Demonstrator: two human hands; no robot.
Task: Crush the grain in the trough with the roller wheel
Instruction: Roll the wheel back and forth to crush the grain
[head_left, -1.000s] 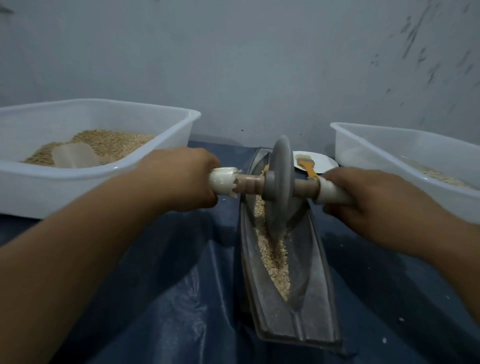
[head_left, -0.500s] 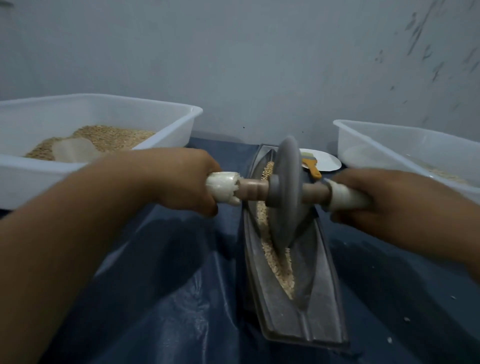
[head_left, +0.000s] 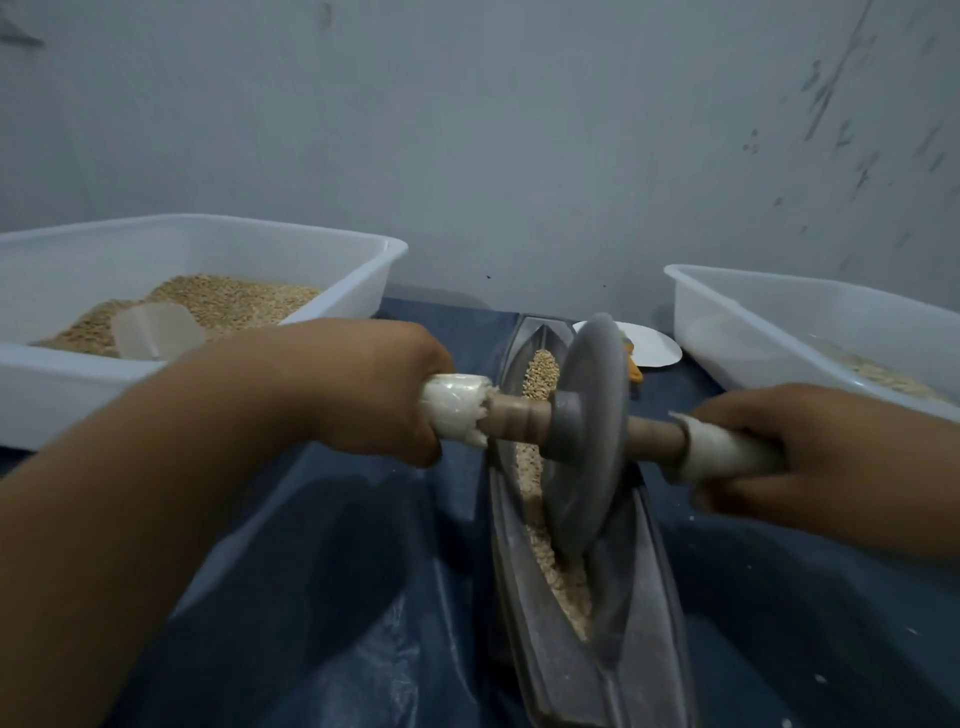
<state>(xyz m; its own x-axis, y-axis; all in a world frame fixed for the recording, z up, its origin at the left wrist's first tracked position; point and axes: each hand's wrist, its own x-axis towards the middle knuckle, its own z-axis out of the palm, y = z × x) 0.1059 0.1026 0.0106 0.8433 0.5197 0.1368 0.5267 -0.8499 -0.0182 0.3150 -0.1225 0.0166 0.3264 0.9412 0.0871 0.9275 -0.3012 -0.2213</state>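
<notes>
A grey roller wheel (head_left: 584, 447) stands upright in the long metal trough (head_left: 654, 623), its lower edge down in the groove. Pale grain (head_left: 543, 540) lies along the groove, before and behind the wheel. A wooden axle runs through the wheel, with white wrapping at both ends. My left hand (head_left: 363, 389) grips the left handle. My right hand (head_left: 831, 457) grips the right handle. Each hand hides the outer end of its handle.
A white tub (head_left: 363, 291) with grain and a clear scoop (head_left: 156, 332) stands at the left. A second white tub (head_left: 737, 332) stands at the right. Behind the trough lies a white plate (head_left: 654, 345) with an orange-handled tool. Dark blue sheeting (head_left: 311, 597) covers the surface.
The wheel has rolled along the trough toward me, and both hands came with it. More grain shows at the far end of the groove.
</notes>
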